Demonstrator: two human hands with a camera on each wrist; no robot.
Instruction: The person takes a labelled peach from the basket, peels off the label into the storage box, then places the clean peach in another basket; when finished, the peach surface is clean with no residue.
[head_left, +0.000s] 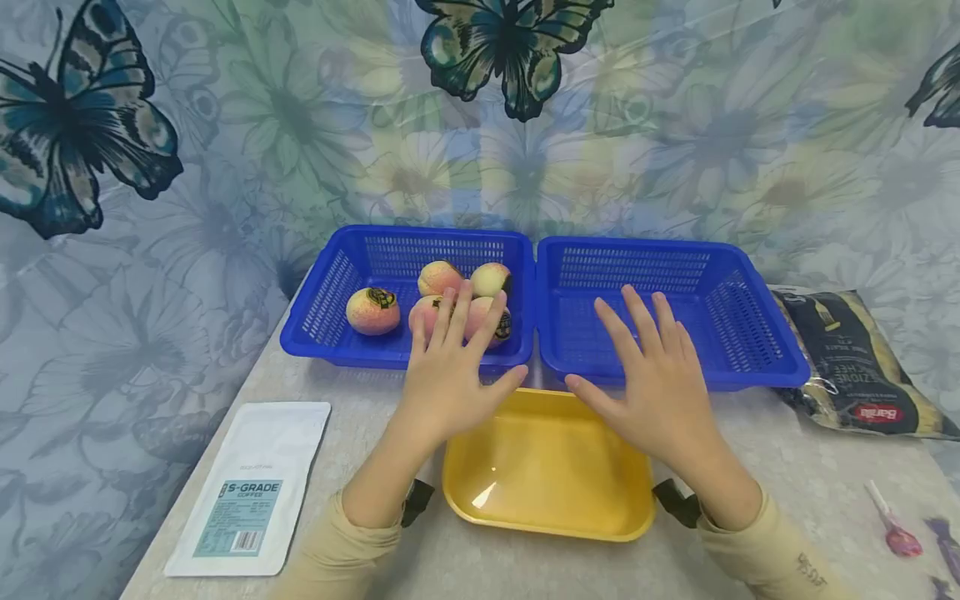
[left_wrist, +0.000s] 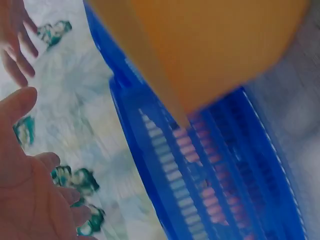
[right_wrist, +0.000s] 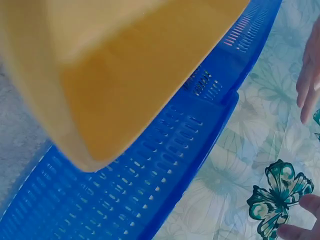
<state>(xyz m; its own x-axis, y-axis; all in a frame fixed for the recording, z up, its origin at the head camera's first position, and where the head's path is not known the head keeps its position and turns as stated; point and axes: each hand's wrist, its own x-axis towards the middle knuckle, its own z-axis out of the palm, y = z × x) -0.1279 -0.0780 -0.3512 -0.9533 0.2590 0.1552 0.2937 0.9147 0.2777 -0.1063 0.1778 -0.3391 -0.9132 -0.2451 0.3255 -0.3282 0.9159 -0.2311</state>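
Observation:
My left hand (head_left: 452,375) is held with spread, straight fingers over the front of the left blue basket (head_left: 311,337), its fingertips overlapping the peaches in the head view. Several pinkish-yellow peaches (head_left: 372,312) with dark stickers lie in that basket. With fingers spread as well, my right hand (head_left: 660,383) hovers over the front rim of the right blue basket (head_left: 780,354), which has nothing in it. Between my forearms stands a shallow yellow tray (head_left: 551,467), bare inside. Neither hand holds anything. The left wrist view shows the left palm (left_wrist: 30,200) beside the tray's wall (left_wrist: 210,50).
A white coffee pouch (head_left: 247,492) lies at the left of the table. On the right, a dark Barilla pasta bag (head_left: 862,358) lies against the right basket. A lollipop (head_left: 900,537) and wrapped candies (head_left: 945,546) are at the right edge. A butterfly-patterned cloth (head_left: 525,167) hangs behind.

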